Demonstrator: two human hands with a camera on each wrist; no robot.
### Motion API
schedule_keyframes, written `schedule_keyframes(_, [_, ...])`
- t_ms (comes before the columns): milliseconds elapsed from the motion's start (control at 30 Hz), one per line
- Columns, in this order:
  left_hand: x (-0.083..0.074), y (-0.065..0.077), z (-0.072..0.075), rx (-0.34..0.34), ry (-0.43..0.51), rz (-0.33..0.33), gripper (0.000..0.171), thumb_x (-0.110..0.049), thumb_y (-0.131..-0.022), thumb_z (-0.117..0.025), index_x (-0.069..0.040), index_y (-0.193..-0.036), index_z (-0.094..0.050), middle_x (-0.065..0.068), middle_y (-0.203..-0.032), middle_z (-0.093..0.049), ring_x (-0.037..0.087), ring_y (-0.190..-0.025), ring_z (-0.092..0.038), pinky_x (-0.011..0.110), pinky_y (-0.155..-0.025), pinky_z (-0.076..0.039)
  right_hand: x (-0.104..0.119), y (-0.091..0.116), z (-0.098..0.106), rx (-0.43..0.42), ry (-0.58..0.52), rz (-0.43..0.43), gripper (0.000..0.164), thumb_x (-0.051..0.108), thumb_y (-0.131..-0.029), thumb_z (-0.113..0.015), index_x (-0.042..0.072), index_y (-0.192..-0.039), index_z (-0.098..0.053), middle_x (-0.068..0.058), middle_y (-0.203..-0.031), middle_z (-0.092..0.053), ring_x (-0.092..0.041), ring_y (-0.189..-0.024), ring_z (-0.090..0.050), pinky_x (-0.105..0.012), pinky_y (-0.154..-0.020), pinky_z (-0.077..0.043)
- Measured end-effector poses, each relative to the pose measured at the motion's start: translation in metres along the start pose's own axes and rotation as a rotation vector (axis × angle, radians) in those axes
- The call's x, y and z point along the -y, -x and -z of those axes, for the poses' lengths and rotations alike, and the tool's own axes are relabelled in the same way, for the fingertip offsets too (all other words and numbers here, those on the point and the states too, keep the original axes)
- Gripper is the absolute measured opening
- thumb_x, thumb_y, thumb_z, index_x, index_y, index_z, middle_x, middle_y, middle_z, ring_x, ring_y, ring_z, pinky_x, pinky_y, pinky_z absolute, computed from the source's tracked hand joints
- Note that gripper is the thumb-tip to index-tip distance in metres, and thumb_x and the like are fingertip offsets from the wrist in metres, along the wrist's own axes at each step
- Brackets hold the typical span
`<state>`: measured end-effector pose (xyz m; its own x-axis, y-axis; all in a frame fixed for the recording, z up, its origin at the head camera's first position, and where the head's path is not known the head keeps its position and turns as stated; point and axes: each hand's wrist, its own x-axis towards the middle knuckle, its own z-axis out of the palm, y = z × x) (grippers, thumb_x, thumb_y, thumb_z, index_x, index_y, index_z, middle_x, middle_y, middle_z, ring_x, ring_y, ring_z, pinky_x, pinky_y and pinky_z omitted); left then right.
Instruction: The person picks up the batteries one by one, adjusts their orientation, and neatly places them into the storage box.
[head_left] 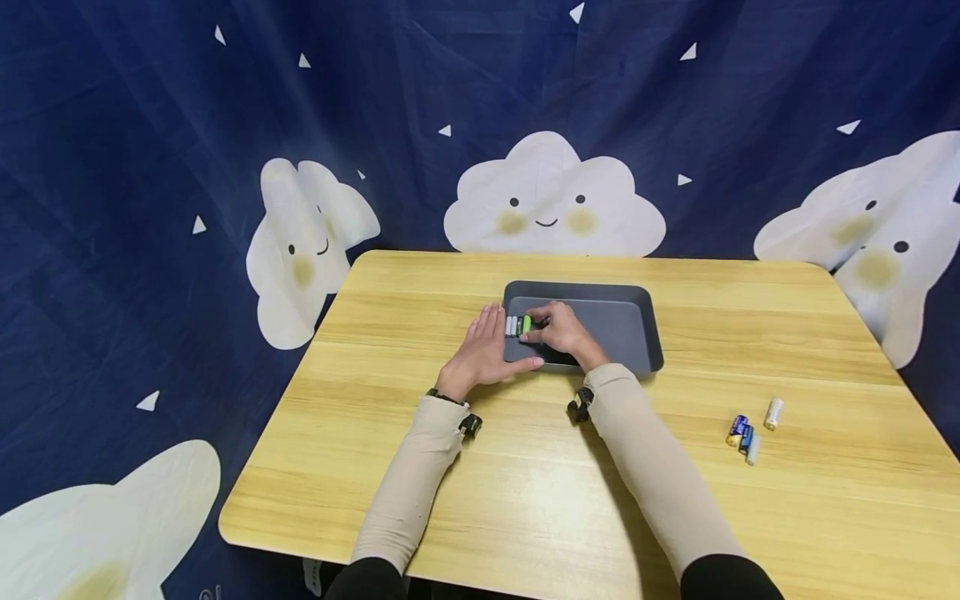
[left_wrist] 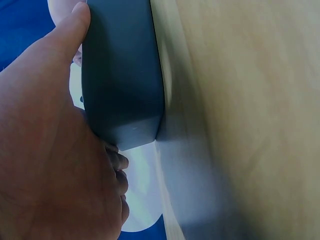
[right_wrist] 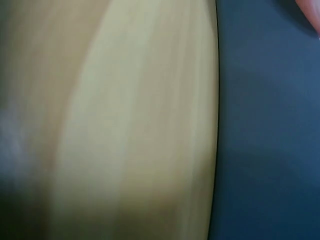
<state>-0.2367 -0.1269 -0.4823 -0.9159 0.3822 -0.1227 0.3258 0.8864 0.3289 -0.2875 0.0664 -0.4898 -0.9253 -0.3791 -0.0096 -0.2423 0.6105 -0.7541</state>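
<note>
A dark grey tray (head_left: 611,321) lies on the table towards the back. At its left end stand several batteries side by side: whitish ones (head_left: 511,326), a dark one, and a green battery (head_left: 527,324) at the right of the row. My right hand (head_left: 566,332) reaches into the tray and pinches the green battery between thumb and fingers. Against the tray's left end lies my left hand (head_left: 480,352), fingers straight and thumb stretched along the front wall. The left wrist view shows this hand (left_wrist: 55,150) on the tray's outer wall (left_wrist: 125,65). Only a fingertip (right_wrist: 311,12) shows in the right wrist view.
On the right of the wooden table (head_left: 525,483) lie loose batteries: a blue-and-gold one (head_left: 737,430), a blue one (head_left: 746,439), a slim white one (head_left: 753,451) and a white one (head_left: 774,414) slightly apart. A dark blue curtain (head_left: 405,83) with clouds hangs behind.
</note>
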Motion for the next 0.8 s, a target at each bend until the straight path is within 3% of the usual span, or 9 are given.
schedule_keyframes(300, [-0.001, 0.002, 0.002, 0.009, 0.021, 0.002, 0.122, -0.080, -0.091, -0.052, 0.003, -0.165, -0.001, 0.021, -0.175, 0.001, 0.032, -0.164, 0.002, 0.049, -0.134, -0.010, 0.000, -0.001, -0.001, 0.009, -0.006, -0.035, 0.060, 0.019, -0.088, -0.083, -0.002, -0.141, -0.061, -0.027, -0.134, -0.067, -0.039, -0.112, -0.069, -0.051, -0.099, -0.057])
schedule_keyframes(600, [-0.004, 0.003, 0.003, 0.016, 0.028, -0.003, 0.122, -0.079, -0.090, -0.052, 0.003, -0.165, -0.002, 0.021, -0.175, 0.001, 0.032, -0.164, 0.003, 0.049, -0.134, -0.009, 0.001, 0.006, 0.009, 0.059, -0.020, -0.057, 0.065, 0.021, -0.092, -0.080, -0.002, -0.147, -0.055, -0.027, -0.146, -0.058, -0.040, -0.126, -0.061, -0.053, -0.106, -0.052])
schedule_keyframes(700, [-0.003, 0.003, 0.002, 0.018, 0.024, 0.004, 0.122, -0.080, -0.090, -0.051, 0.003, -0.165, -0.001, 0.021, -0.175, 0.001, 0.032, -0.164, 0.003, 0.048, -0.134, -0.008, 0.003, 0.009, 0.016, 0.063, -0.033, -0.072, 0.063, 0.021, -0.093, -0.078, -0.003, -0.146, -0.055, -0.027, -0.142, -0.061, -0.038, -0.122, -0.062, -0.050, -0.101, -0.054])
schedule_keyframes(800, [-0.003, 0.003, 0.003, 0.010, 0.025, 0.012, 0.123, -0.081, -0.089, -0.052, 0.003, -0.165, -0.002, 0.020, -0.175, 0.000, 0.031, -0.164, 0.002, 0.048, -0.135, -0.008, 0.004, 0.013, 0.026, 0.052, -0.036, -0.064, 0.061, 0.021, -0.094, -0.077, -0.004, -0.145, -0.056, -0.026, -0.128, -0.068, -0.033, -0.107, -0.065, -0.042, -0.088, -0.056])
